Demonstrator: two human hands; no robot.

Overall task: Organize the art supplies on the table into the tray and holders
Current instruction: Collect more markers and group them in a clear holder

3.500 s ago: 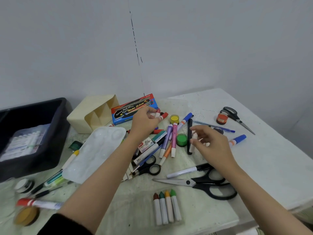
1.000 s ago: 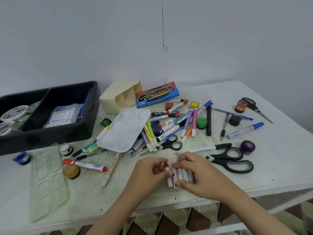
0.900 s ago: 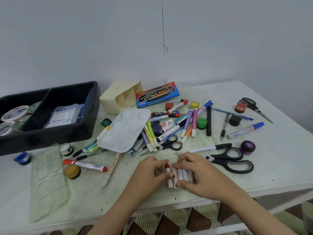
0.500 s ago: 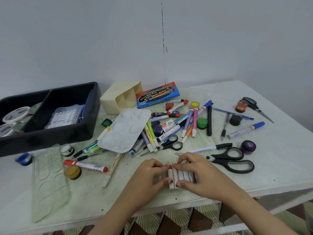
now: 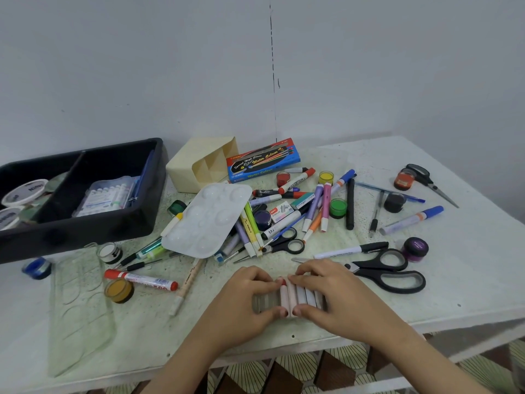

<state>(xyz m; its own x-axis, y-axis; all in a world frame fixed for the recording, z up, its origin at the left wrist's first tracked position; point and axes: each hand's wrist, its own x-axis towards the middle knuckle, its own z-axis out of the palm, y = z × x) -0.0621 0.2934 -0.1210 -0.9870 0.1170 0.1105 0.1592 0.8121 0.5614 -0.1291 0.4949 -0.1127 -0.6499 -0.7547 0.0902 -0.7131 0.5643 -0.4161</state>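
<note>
Where the hands meet: left hand (image 5: 247, 297) and right hand (image 5: 338, 294) each grip one end of a row of crayons (image 5: 298, 295), thumbs on the near side and fingers on the far side. The row lies flat on the table (image 5: 468, 280) by its front edge.
Sleeve: what may be a clear sleeve shows under the left fingertips, but it is too faint to be sure.
Done: little. The tray (image 5: 85, 226), far to the left of the hands, holds a pen pack (image 5: 105, 196) and tubs (image 5: 24, 191).
Left: nearly everything. The holder (image 5: 199, 163), beyond the hands, lies on its side with nothing seen inside. Markers (image 5: 326, 206) and a green pot (image 5: 338, 208) lie strewn beyond the hands.
In the way: scissors (image 5: 389, 273) just right of the right hand, with the blade running behind its knuckles. A palette (image 5: 207, 220) beyond the left hand lies over some pens.
</note>
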